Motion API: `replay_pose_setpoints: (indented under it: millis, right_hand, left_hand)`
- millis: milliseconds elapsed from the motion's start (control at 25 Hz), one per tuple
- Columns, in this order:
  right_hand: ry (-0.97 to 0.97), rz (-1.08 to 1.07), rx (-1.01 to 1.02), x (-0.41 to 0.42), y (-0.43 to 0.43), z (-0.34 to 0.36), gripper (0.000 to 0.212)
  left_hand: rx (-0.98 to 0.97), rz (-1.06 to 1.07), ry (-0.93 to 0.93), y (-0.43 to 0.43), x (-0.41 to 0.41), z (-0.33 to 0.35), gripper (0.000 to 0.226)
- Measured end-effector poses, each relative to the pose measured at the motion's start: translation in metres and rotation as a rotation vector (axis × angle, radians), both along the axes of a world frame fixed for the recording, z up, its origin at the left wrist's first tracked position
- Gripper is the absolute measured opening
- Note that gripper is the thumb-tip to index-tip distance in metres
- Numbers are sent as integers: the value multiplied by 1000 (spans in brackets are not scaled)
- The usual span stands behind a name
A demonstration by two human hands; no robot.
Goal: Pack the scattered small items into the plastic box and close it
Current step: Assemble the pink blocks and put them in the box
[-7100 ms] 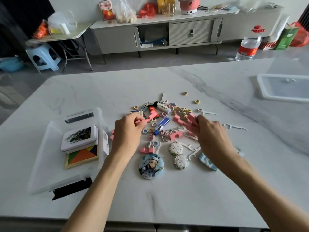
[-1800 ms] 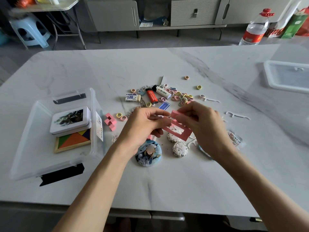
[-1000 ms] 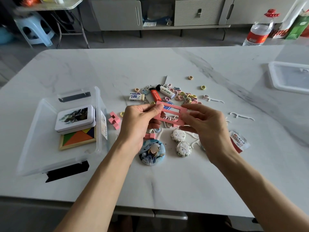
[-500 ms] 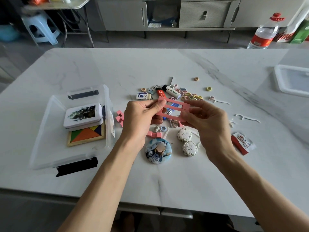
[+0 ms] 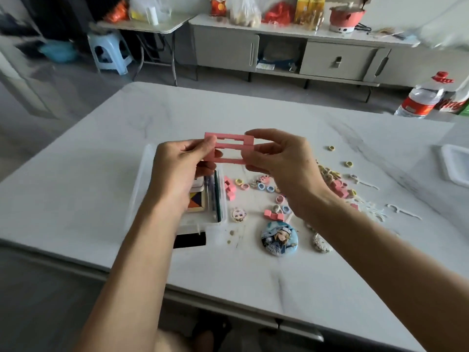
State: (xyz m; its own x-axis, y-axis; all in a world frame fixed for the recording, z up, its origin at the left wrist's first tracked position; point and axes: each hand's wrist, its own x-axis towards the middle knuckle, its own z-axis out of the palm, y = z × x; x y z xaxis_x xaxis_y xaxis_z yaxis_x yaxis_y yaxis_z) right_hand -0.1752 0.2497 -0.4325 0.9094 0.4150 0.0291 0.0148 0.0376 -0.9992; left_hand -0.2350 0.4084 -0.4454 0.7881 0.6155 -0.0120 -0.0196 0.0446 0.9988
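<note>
left hand (image 5: pixel 177 168) and right hand (image 5: pixel 281 161) each pinch one end of the pink slatted frame (image 5: pixel 228 148), holding it level over the open plastic box (image 5: pixel 146 174), I'm guessing so it drops in flat onto the tangram puzzle (image 5: pixel 196 199).

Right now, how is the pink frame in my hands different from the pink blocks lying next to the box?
The pink frame is up in the air, pinched by the left hand and right hand; the pink blocks lie on the table beside the box. The frame is a flat open grid; the blocks are small solid chunks. The frame is clearly longer. Both are the same pink, neither is in the box.
</note>
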Motion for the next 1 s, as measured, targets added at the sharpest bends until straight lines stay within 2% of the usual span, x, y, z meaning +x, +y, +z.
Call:
replay_pose_setpoints:
  millis: [280, 360, 480, 560, 680, 800, 1000]
  right_hand:
    - [214, 82, -142, -12, 91, -3, 20]
    - [284, 96, -170, -13, 102, -10, 21]
    - [364, 120, -251, -17, 112, -22, 24]
    - [346, 112, -353, -18, 117, -30, 26]
    - [319, 93, -476, -24, 134, -42, 26]
    - [296, 66, -571, -27, 147, -58, 25]
    - [339, -30, -570, -26, 155, -76, 29]
  left_hand:
    - [25, 131, 145, 72, -36, -18, 22]
    - [132, 173, 207, 82, -40, -23, 27]
    - [431, 365, 366, 93, -46, -31, 27]
    - [510, 426, 477, 94, -47, -33, 27]
    - [541, 349, 620, 98, -45, -39, 32]
    - [563, 323, 630, 94, -45, -39, 19]
    - [555, 320, 596, 96, -46, -40, 21]
